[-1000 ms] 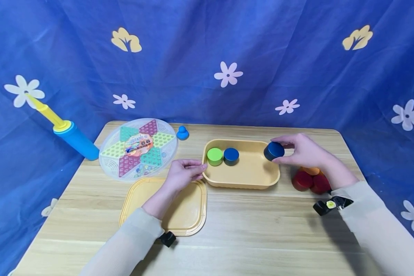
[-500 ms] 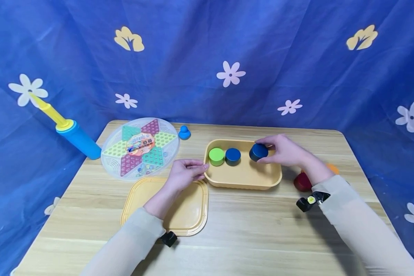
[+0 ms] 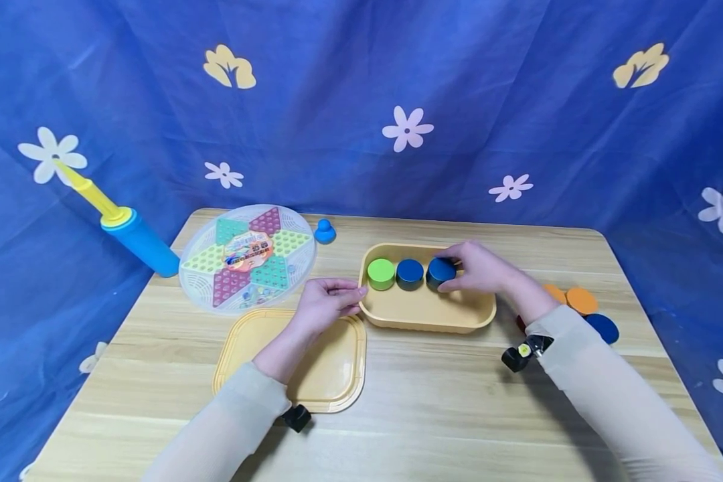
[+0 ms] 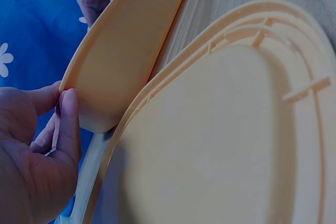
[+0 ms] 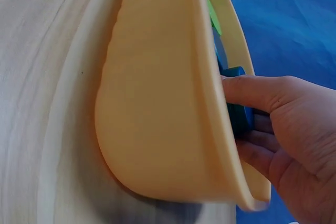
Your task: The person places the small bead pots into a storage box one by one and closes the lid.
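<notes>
Three round blocks in a row inside yellow tray (image 3: 428, 318), right hand (image 3: 478, 271) gripping dark blue block (image 3: 440, 271), left hand (image 3: 325, 304) pinching tray rim, lid (image 3: 331, 375), game board (image 3: 247, 258), loose discs (image 3: 581, 301) on desk (image 3: 428, 415).

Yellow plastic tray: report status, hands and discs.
Right hand grips dark blue round disc inside yellow plastic tray, beside blue disc and green disc. Left hand pinches tray rim. Nothing obstructing.
</notes>
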`<state>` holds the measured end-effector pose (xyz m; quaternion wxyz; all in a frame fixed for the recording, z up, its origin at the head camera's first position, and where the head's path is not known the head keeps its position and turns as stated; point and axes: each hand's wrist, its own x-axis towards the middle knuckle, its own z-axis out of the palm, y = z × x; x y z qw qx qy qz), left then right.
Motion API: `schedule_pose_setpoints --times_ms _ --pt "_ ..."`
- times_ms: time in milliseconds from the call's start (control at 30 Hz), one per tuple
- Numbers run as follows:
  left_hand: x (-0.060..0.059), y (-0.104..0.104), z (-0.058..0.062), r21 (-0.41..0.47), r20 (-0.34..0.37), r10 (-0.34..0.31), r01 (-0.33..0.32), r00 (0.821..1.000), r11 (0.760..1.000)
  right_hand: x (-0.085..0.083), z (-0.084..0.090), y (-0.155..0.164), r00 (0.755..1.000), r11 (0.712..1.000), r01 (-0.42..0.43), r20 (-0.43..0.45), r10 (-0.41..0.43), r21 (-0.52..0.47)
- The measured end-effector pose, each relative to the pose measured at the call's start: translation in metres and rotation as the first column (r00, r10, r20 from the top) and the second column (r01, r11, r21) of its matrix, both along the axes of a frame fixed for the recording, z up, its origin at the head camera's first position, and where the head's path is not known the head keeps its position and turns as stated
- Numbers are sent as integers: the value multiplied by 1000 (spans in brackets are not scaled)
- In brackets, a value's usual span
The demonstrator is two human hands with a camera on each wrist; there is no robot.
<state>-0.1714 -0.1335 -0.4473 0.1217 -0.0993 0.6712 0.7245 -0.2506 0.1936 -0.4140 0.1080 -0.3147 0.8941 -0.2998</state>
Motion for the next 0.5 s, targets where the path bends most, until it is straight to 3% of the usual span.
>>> schedule_pose_setpoints --times_ms 200,500 --pt "0 0 -1 -6 -1 -3 3 1000 1000 0 -8 -3 1000 1000 -14 -3 14 6" --pt "0 0 -1 -3 4 0 0 1000 1000 1 -16 -7 999 1000 29 -26 -28 13"
